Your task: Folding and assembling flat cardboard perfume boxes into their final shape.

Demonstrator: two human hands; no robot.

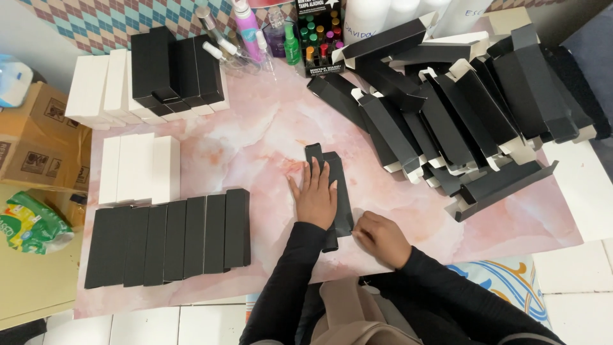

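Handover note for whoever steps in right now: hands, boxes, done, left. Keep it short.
Left hand: flat, pressing the black carton onto the pink marble mat.
Right hand: at the carton's near end, fingers curled on its edge.
Done: row of closed black boxes at near left, white boxes behind them, mixed stack at far left.
Left: heap of open black cartons at right, flaps unfolded.

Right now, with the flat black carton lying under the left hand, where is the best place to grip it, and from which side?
Probably the far end of the flat black carton, coming from above and beyond. The carton lies lengthwise away from the person, the left hand presses its middle flat, and the right hand works at the near end. Only the far end, with its small flap, is uncovered.
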